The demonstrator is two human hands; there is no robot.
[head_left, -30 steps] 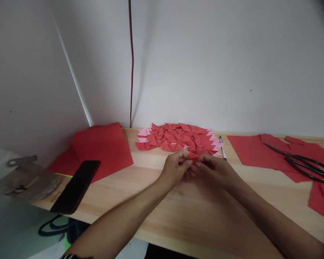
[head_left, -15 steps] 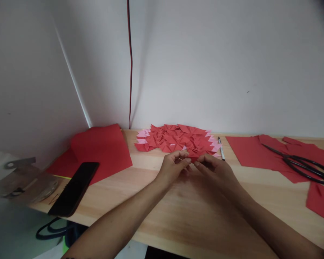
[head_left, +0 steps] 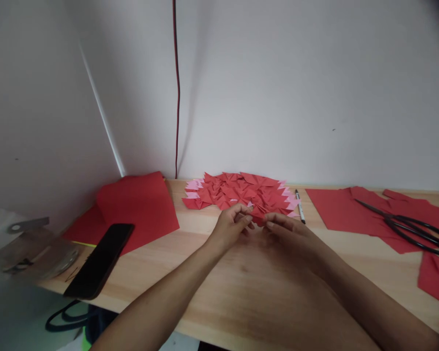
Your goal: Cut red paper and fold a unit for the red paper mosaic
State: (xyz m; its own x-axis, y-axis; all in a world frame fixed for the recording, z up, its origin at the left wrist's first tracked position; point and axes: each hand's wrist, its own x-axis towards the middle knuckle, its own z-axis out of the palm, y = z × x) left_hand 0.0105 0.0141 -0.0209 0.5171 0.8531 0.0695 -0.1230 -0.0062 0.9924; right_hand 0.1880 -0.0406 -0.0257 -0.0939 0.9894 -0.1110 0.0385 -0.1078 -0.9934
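A small folded piece of red paper (head_left: 257, 217) is held between my hands, just in front of the pile. My left hand (head_left: 234, 222) pinches its left side between thumb and fingers. At its right edge, my right hand (head_left: 286, 226) grips it with thumb and fingertips; part of the paper is hidden by the fingers. Behind the hands lies a spread of folded red and pink paper pieces (head_left: 237, 189), overlapping one another against the wall.
A marker (head_left: 300, 207) lies right of the pile. Farther right, black-handled scissors (head_left: 406, 226) rest on red paper sheets (head_left: 332, 207). To the left are a large red sheet (head_left: 142, 200), a black phone (head_left: 100, 261) and a clear container (head_left: 40, 256) near the table edge.
My right hand's fingers have straightened slightly along the red paper, and more of the folded piece shows between the hands. The whole view has shifted a little downward.
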